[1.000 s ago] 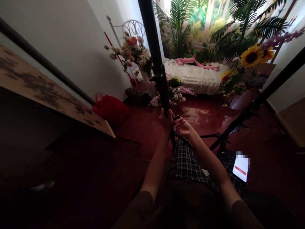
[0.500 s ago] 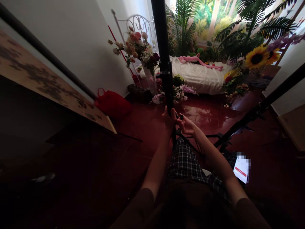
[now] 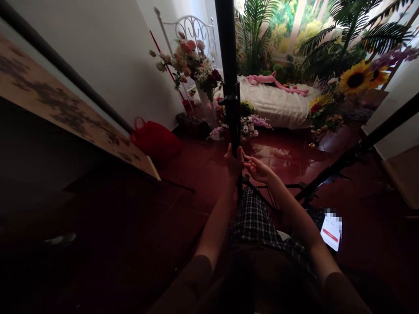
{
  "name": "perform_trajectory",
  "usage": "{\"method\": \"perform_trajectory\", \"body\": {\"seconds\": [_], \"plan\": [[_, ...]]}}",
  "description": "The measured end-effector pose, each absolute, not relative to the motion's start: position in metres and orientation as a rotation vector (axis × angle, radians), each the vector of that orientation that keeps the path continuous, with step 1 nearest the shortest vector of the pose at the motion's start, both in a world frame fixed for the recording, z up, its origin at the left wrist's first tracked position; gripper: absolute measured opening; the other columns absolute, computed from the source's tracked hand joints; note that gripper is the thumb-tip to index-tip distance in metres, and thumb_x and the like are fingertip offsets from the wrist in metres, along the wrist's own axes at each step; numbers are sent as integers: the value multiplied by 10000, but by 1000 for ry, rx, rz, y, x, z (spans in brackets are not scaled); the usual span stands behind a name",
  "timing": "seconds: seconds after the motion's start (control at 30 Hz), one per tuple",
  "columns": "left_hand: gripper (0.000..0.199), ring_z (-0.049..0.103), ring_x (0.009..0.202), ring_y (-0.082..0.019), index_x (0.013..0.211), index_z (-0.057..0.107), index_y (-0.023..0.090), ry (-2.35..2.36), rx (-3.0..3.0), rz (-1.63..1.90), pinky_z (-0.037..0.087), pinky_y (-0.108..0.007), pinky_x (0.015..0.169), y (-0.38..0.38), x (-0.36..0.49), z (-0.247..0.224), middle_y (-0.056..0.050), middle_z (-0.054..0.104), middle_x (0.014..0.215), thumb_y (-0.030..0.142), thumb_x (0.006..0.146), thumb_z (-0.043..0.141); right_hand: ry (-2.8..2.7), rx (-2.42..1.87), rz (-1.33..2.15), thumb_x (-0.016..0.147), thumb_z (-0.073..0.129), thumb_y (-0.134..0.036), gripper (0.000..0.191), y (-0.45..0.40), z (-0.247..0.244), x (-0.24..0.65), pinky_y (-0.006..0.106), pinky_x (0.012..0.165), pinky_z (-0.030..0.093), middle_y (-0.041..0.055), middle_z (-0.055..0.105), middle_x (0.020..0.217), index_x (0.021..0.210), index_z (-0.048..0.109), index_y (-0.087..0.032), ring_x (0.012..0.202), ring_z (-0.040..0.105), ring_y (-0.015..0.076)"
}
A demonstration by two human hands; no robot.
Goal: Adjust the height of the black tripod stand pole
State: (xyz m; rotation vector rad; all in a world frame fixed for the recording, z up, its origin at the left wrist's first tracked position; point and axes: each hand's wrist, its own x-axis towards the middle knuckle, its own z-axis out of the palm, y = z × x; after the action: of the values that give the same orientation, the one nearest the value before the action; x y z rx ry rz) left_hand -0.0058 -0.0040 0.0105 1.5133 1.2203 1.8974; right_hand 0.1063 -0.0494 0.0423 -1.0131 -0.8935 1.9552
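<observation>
A black stand pole [image 3: 229,65] rises in front of me, with a clamp collar [image 3: 231,100] partway up. My left hand [image 3: 233,160] is wrapped round the pole below that collar. Just to its right, my right hand [image 3: 258,168] has its fingers pinched at a small dark knob [image 3: 245,157] on the pole's side. The fingers cover most of the knob. The lower pole runs down by my checked clothing, where thin black braces show.
A second black stand [image 3: 353,152] slants at the right, near a lit phone [image 3: 331,233]. A red bag [image 3: 155,138] and a painted panel [image 3: 75,109] stand left. Beyond are a flower vase [image 3: 207,107], a white-covered bed [image 3: 278,102] and sunflowers [image 3: 355,80].
The pole's upper part has shifted a little to the right. My right fingers have turned and closed more over the knob, which shows less now. My left hand keeps its hold.
</observation>
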Motion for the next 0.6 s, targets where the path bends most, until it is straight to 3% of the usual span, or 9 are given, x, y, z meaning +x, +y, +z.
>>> {"method": "perform_trajectory", "body": {"seconds": [0.1,0.2,0.3,0.37,0.47,0.6], "plan": [[383,547,485,-84,770,566,187,1207,1558,1863,414,-203,519,-4,-7,9,11,586,575,529,920,484,-1445,-1407,1401,927,579,-388,240,-58,49,115,225,659,571,59,725,771,875,647,-164,672,708,138],[390,552,480,-81,774,557,187,1190,1556,1860,424,-197,520,-5,-7,10,17,579,562,542,918,484,-1812,-1572,887,864,654,-252,74,-61,65,133,309,795,568,70,740,910,898,673,-189,858,721,199],[400,540,461,-78,782,560,188,1165,1531,1884,424,-197,511,-5,-6,12,24,569,547,560,911,492,-1967,-1346,651,829,675,-220,291,-51,96,143,327,857,565,76,717,1033,1116,630,-197,953,694,197],[406,542,460,-79,806,571,187,1155,1523,1893,428,-199,509,-5,-5,13,25,574,546,573,905,496,-1981,-1091,547,801,722,-287,563,-40,123,135,323,904,558,92,671,1158,1314,506,-207,1049,662,197],[411,548,462,-86,830,581,187,1159,1521,1886,434,-206,507,-6,-5,15,20,586,547,584,898,503,-1910,-895,368,784,742,-400,809,-22,160,103,352,962,533,84,598,1267,1454,310,-262,1139,618,215],[407,559,469,-102,819,578,188,1168,1497,1884,440,-224,505,-8,-5,17,9,591,548,585,888,518,-1795,-859,242,883,624,-424,767,6,182,54,383,964,516,59,574,1226,1480,171,-264,1135,622,226]]}}
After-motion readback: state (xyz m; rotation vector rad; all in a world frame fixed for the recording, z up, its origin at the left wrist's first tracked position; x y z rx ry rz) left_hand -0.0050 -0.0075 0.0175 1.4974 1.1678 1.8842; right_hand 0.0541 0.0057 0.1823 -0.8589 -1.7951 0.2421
